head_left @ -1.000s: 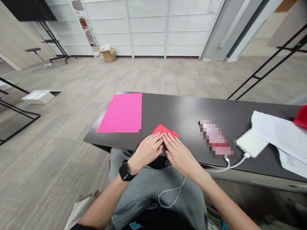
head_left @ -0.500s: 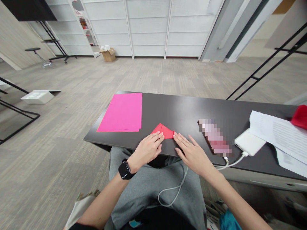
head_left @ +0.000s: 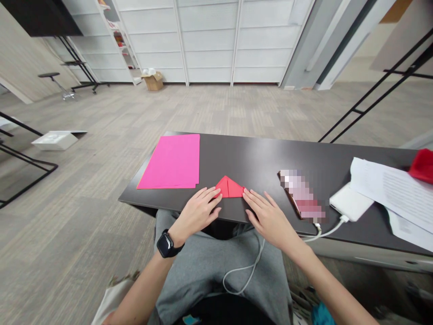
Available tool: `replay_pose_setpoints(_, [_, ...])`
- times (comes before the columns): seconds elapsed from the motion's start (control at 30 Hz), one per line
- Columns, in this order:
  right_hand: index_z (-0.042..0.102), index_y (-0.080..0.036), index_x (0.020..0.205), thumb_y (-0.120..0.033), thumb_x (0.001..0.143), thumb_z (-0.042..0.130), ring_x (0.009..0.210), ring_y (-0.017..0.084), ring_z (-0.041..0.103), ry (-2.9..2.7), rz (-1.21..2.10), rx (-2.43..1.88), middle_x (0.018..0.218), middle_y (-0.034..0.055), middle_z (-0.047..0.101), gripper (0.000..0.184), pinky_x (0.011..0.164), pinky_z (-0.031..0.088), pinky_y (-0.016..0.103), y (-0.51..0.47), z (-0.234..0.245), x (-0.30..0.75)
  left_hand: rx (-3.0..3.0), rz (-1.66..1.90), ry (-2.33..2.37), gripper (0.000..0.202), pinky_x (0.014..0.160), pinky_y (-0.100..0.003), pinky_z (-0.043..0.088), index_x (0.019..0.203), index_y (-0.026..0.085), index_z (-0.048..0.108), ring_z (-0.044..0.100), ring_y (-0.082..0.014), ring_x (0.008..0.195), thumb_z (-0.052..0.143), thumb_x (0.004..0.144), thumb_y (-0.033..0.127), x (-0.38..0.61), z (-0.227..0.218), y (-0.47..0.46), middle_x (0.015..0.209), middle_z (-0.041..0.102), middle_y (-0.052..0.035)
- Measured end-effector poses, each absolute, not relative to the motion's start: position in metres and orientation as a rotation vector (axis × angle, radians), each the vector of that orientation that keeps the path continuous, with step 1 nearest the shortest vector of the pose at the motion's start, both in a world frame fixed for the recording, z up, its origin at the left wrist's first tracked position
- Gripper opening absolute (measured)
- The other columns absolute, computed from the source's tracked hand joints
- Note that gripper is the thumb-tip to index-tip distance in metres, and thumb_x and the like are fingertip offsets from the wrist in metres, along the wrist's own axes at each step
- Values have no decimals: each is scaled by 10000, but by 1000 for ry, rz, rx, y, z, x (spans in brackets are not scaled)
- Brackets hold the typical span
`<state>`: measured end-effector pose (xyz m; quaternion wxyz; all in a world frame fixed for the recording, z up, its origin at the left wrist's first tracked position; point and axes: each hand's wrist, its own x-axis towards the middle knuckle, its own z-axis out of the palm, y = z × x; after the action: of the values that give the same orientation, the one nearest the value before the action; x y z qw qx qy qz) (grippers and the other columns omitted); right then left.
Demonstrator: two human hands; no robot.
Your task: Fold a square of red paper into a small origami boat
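A small folded piece of red paper [head_left: 229, 188], roughly triangular with a crease down its middle, lies near the front edge of the dark table. The fingertips of my left hand [head_left: 199, 211] rest on its left corner, fingers stretched out. From the other side, the extended fingers of my right hand [head_left: 267, 214] press on its right corner. Both palms face down. A stack of bright pink paper sheets [head_left: 171, 162] lies to the left, beyond my left hand.
Right of my right hand lies a phone [head_left: 302, 196] with a blurred screen, cabled to a white power bank [head_left: 352, 201]. Printed sheets [head_left: 392, 189] and a red item [head_left: 421, 166] are farther right. A white cable [head_left: 248, 271] hangs over my lap.
My left hand has slid left across the red paper to its left corner, uncovering the middle crease. My right hand stays on the right corner.
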<state>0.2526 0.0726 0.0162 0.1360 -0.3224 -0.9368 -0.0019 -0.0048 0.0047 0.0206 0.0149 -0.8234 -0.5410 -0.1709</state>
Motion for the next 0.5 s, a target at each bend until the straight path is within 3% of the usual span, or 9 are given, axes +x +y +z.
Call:
replay_pose_setpoints(0.1, [632, -137, 1283, -157, 986, 452, 1257, 269, 584, -2662, -38, -956, 1361, 126, 645, 348, 1128, 386, 517, 80, 29, 241, -2637, -612, -1702, 325, 1161, -444, 406, 1303, 181, 578, 517, -252, 1354, 548, 987, 250, -11, 19, 9, 1422, 588, -88])
replay_pose_setpoints(0.17, [689, -154, 1158, -155, 961, 515, 1225, 291, 590, -2664, -77, -905, 1323, 131, 662, 262, 1081, 430, 511, 86, 39, 230, -2675, -734, -1735, 299, 1122, -420, 450, 1278, 192, 574, 556, -238, 1300, 553, 983, 228, -14, 19, 12, 1378, 608, -86])
replay_pose_setpoints(0.27, [679, -157, 1174, -124, 939, 543, 1143, 285, 627, -2787, -63, -637, 1265, 135, 684, 273, 947, 528, 454, 97, 46, 216, -2666, -992, -1814, 302, 1089, -380, 482, 1285, 219, 546, 590, -205, 1230, 533, 984, 189, -17, 19, 14, 1305, 613, -79])
replay_pose_setpoints(0.4, [680, -158, 1148, -93, 957, 478, 972, 241, 684, -2638, 101, -608, 1093, 119, 734, 285, 857, 568, 395, 102, 41, 211, -2329, -1436, -1990, 462, 1091, -406, 485, 1354, 232, 483, 532, -230, 1303, 642, 920, 235, -14, 17, 11, 1373, 528, -103])
replay_pose_setpoints(0.5, [683, -181, 1085, -134, 972, 475, 906, 203, 694, -2316, 334, -775, 1027, 82, 736, 241, 826, 570, 343, 96, 41, 211, -1875, -1817, -2217, 594, 919, -366, 578, 1329, 187, 473, 638, -224, 1125, 755, 825, 329, -1, 23, 9, 1262, 571, -123])
